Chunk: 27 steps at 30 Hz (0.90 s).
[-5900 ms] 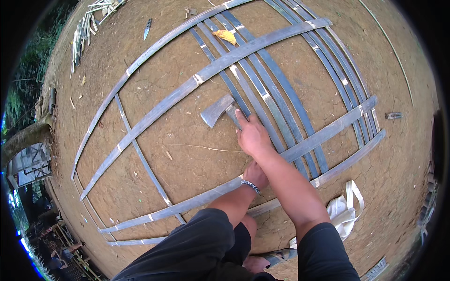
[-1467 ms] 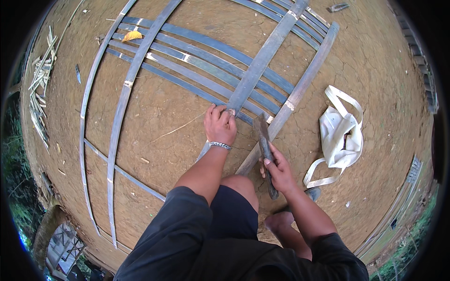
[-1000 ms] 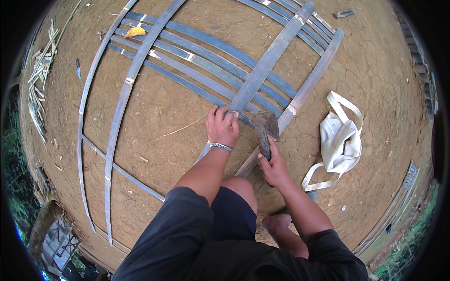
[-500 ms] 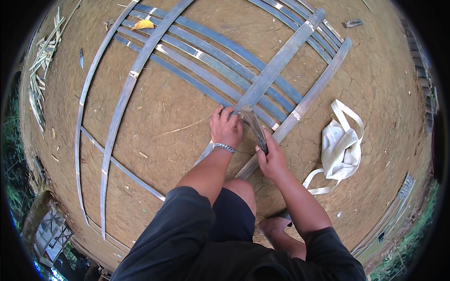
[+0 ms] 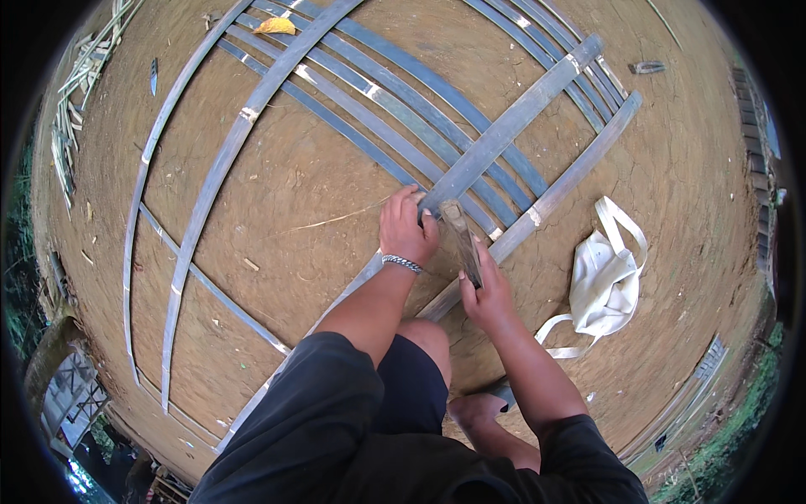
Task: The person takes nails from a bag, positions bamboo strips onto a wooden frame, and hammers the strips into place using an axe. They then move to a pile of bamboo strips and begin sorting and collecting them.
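My left hand [image 5: 407, 228], with a chain bracelet at its wrist, is closed around the near end of a wide dark bamboo slat [image 5: 504, 139]. This slat lies across several narrower bamboo strips [image 5: 411, 109] in a woven lattice on the ground. In my right hand [image 5: 487, 294] is a short, thick wooden stick [image 5: 462, 235], gripped at its lower part. Its blunt upper end stands just right of my left fingers, close to the slat's end. What the left fingertips press on underneath is partly hidden.
A white cloth bag [image 5: 606, 286] lies on the bare earth at right. Long bamboo strips [image 5: 222, 176] curve along the left. A small knife [image 5: 154, 77], a yellow leaf [image 5: 275, 26] and split bamboo scraps [image 5: 67, 130] are at the far left. A dark object [image 5: 646, 67] lies far right.
The wooden stick's upper end has shifted slightly right and toward me, away from my left fingers. My left hand stays at the slat's end. The whole view has tilted a little.
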Tool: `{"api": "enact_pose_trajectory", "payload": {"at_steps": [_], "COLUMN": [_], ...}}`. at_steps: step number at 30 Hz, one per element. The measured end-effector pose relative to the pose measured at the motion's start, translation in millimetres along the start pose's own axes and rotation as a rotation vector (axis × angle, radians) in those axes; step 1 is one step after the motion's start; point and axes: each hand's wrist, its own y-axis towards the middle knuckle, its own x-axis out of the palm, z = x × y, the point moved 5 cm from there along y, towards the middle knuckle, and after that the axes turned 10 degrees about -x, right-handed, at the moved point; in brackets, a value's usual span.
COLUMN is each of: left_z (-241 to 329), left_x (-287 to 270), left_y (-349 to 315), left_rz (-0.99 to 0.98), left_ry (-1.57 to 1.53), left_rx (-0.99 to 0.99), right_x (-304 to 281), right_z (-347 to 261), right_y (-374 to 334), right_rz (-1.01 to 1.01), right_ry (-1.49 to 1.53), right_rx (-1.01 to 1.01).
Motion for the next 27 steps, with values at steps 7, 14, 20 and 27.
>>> {"api": "enact_pose_trajectory", "payload": {"at_steps": [7,14,20,27], "left_z": [-10,-9,-7,-9], "left_x": [7,6,9,6], "left_y": [0,-1,-1,-4], "left_rz": [-0.042,-0.013,-0.005,-0.018], "left_ry": [0.039,0.047,0.016,0.037], "left_rx": [0.005,0.019,0.036,0.025], "right_x": [5,29,28,20], "right_z": [14,24,39,15], "right_y": [-9,-14,-33,-3], "right_rz": [-0.045,-0.079,0.016,-0.06], "right_ry": [0.012,0.013,0.105,-0.054], "right_rx": [0.109,0.175,0.12,0.156]}}
